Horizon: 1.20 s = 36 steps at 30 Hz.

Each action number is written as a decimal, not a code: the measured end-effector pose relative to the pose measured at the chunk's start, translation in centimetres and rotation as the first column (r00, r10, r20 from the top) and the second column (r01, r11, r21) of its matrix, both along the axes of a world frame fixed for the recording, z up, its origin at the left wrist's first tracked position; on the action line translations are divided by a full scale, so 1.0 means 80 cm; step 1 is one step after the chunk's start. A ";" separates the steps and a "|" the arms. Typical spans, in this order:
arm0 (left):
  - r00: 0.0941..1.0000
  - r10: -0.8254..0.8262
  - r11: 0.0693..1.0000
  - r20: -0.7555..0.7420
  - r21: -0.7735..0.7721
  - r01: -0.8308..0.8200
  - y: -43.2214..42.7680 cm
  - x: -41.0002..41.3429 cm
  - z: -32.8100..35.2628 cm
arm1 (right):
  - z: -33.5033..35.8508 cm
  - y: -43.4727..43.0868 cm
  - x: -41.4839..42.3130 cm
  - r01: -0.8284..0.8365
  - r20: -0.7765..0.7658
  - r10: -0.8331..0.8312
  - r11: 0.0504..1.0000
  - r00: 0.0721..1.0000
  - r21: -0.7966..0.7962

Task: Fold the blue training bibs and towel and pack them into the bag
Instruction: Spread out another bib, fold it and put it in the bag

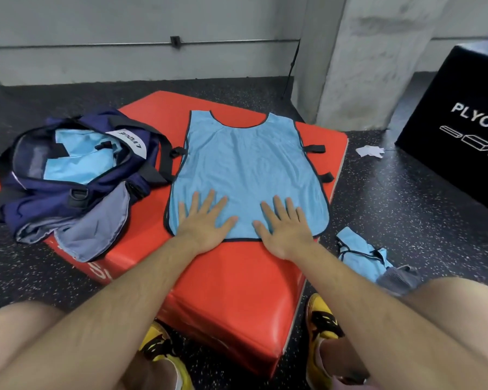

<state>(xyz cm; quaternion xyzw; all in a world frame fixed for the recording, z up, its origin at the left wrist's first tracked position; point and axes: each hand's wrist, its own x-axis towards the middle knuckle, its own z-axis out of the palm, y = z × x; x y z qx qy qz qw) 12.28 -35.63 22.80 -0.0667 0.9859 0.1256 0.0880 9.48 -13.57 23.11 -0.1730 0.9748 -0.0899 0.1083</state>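
Both hands (206,220) flat on bib (245,164) (spread out)

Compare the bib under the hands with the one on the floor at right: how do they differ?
The pad bib lies spread flat on the red pad; the floor bib is crumpled in a heap. Left hand and right hand press the pad bib; no hand touches the floor bib. Both are light blue with dark trim.

We read the white capitals "PLYOS", cut off by the frame edge, on the black box (448,94) well right of the red pad (231,277), and an upside-down black word, apparently "LVOUE", on the white label (130,140) of the navy bag (54,198) on the pad's left part.
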 end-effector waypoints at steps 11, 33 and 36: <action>0.988 0.108 0.994 -0.113 0.049 -0.103 0.000 -0.010 0.005 | 0.005 -0.048 -0.002 -0.111 -0.118 0.103 0.992 0.988 -0.065; 0.972 0.163 0.983 -0.167 0.115 -0.145 -0.044 -0.146 -0.001 | 0.004 -0.132 -0.131 -0.082 -0.173 0.067 0.993 0.983 -0.081; 0.978 0.144 0.989 -0.149 0.055 -0.137 -0.057 -0.143 -0.009 | 0.006 -0.134 -0.153 -0.041 -0.098 0.034 0.997 0.995 -0.070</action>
